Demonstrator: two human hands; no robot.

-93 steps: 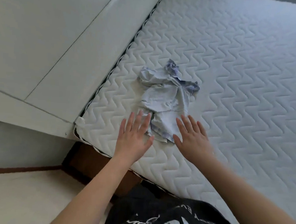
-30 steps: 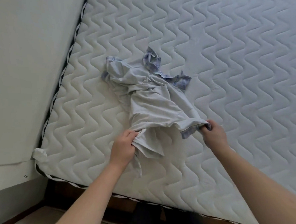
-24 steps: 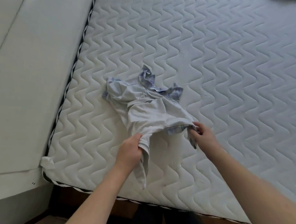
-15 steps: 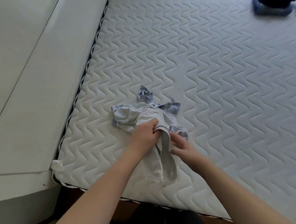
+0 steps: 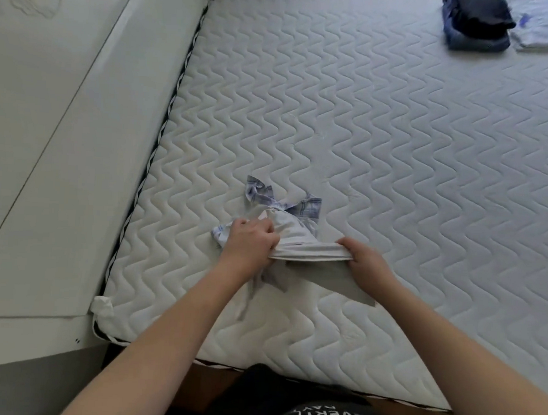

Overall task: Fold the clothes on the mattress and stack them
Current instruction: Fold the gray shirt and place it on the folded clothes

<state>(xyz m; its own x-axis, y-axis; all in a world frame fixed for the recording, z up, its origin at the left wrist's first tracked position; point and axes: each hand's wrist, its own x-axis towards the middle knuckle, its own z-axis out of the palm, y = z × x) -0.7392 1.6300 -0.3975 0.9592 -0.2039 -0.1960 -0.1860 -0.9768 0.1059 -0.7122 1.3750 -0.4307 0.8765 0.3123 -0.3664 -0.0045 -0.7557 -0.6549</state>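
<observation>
Shirt bunched between gripping hands, its lower part seemingly hidden.

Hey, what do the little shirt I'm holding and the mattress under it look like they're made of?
Small shirt: looks like thin, soft woven cloth, matte pale grey, with blue plaid collar; it creases and drapes limply where the left hand and right hand grip it. Probably cotton, though the fibre cannot be told.
Mattress: white padded fabric cover, matte, stitched in wavy quilted lines.
</observation>
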